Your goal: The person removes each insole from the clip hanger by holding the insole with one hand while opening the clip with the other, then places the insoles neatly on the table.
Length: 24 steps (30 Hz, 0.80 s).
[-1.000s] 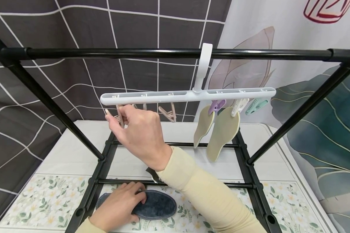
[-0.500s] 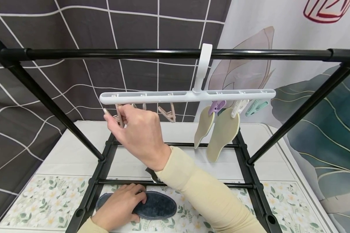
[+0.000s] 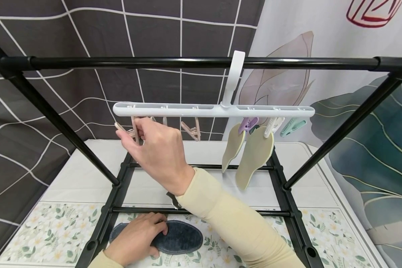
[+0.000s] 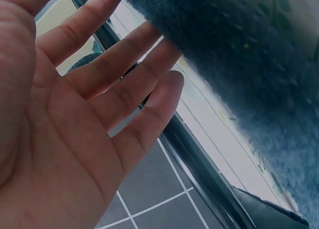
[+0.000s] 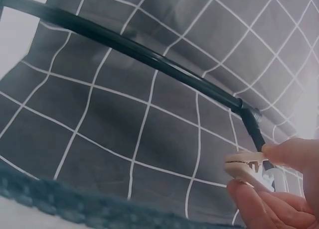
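Observation:
My left hand (image 3: 137,236) holds a dark blue, fuzzy insole (image 3: 184,236) low in the head view, with fingers across its top. In the left wrist view the fingertips meet the insole's edge (image 4: 239,59); the thumb's hold is out of sight. My right hand (image 3: 162,154) pinches a pinkish-beige clothespin (image 5: 246,167) under the left end of a white clip hanger (image 3: 174,110). Other beige clothespins (image 3: 192,129) hang beside it, partly behind that hand. Two pale yellow insoles (image 3: 256,156) hang at the right from a purple clothespin (image 3: 248,124) and a white one (image 3: 274,126).
The hanger hooks over a black rack's top bar (image 3: 137,63). Sloping black posts (image 3: 348,123) stand at both sides, and a lower crossbar (image 3: 248,213) runs near the left hand. A green clothespin (image 3: 293,126) hangs at the right. A gridded curtain (image 3: 160,41) is behind.
Both hands keep their holds and barely move. The hanger shifts very slightly to the left, and the hanging insoles sway a little.

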Motion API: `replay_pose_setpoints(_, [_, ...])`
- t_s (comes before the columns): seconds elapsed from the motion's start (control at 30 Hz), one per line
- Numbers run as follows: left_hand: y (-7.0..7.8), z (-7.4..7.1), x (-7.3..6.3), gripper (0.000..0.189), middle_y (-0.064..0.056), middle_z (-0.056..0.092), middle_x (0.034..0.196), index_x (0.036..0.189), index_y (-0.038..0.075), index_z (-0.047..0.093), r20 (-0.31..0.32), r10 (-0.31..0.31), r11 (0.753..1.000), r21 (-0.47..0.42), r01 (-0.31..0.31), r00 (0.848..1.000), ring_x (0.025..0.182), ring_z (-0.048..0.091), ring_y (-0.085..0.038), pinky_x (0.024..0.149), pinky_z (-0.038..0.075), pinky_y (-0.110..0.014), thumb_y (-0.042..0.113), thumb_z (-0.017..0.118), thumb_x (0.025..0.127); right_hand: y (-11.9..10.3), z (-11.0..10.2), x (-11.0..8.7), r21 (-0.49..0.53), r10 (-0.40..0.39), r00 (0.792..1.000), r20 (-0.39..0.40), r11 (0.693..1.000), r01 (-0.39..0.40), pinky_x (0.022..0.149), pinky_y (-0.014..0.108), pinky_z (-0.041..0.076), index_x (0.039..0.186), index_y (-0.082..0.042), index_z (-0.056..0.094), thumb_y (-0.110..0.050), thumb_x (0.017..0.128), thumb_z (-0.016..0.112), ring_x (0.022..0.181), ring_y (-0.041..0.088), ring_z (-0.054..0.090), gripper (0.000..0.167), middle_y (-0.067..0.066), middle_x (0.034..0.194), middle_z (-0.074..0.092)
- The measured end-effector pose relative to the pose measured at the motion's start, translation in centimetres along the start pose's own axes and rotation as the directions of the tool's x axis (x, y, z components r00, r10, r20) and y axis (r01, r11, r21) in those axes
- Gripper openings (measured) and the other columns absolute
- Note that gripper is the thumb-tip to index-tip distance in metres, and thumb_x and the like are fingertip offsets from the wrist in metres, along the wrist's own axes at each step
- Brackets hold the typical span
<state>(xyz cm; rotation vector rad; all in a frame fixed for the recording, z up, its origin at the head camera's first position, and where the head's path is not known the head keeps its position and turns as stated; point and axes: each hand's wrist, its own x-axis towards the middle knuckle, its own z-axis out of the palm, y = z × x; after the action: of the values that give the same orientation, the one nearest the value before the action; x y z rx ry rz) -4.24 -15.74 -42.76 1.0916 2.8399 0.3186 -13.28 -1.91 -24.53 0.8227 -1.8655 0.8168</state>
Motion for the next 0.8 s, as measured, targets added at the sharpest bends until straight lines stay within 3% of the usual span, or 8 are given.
replay_pose_setpoints(0.17, [-0.11,-0.06,-0.08,0.050,-0.001,0.064,0.116,0.094,0.020,0.070,0.024,-0.006,1.000,-0.026,0.006,1.000,0.102,0.062,-0.024,0.086,0.054,-0.045,0.042,0.094,0.056,0.00,-0.06,0.08,0.023,0.013,1.000,0.008,1.000,-0.013,0.048,0.013,0.031,0.070,-0.011,0.056,-0.027,0.092,0.074,0.051,0.001,0.044,0.033,-0.007,0.061,0.052])
replay_pose_setpoints(0.4, [0.04,-0.01,-0.08,0.051,-0.001,0.065,0.115,0.093,0.020,0.070,0.005,-0.011,1.000,-0.012,0.012,1.000,0.102,0.062,-0.025,0.085,0.053,-0.047,0.041,0.095,0.053,0.00,0.04,0.17,0.017,0.008,1.000,0.004,1.000,-0.008,0.047,0.013,0.030,0.070,-0.011,0.055,-0.028,0.093,0.073,0.051,0.002,0.045,0.033,-0.006,0.062,0.053])
replay_pose_setpoints(0.5, [0.10,-0.06,-0.01,0.050,-0.002,0.065,0.115,0.093,0.020,0.070,0.015,-0.018,1.000,-0.018,0.018,1.000,0.102,0.063,-0.025,0.085,0.054,-0.048,0.040,0.095,0.054,0.07,0.06,0.19,0.026,0.011,1.000,-0.003,1.000,-0.011,0.051,0.010,0.036,0.073,-0.011,0.058,-0.027,0.092,0.074,0.056,0.003,0.055,0.030,-0.006,0.066,0.059])
replay_pose_setpoints(0.63, [0.10,-0.21,0.04,0.050,-0.003,0.065,0.116,0.095,0.019,0.071,0.036,-0.023,0.999,-0.033,0.025,0.999,0.104,0.063,-0.027,0.087,0.054,-0.048,0.039,0.095,0.057,0.24,0.05,0.16,0.061,0.024,1.000,-0.017,0.998,-0.023,0.064,0.008,0.045,0.085,-0.007,0.067,-0.026,0.091,0.076,0.071,0.005,0.068,0.022,-0.003,0.077,0.070])
replay_pose_setpoints(0.8, [-0.05,-0.44,0.10,0.049,-0.006,0.066,0.121,0.100,0.017,0.074,0.051,-0.016,0.998,-0.057,0.019,0.999,0.107,0.064,-0.030,0.089,0.054,-0.048,0.039,0.093,0.061,0.44,-0.08,-0.01,0.094,0.034,0.999,-0.006,0.995,-0.033,0.072,0.008,0.048,0.099,-0.002,0.070,-0.022,0.091,0.076,0.080,0.007,0.071,0.022,0.002,0.087,0.075])
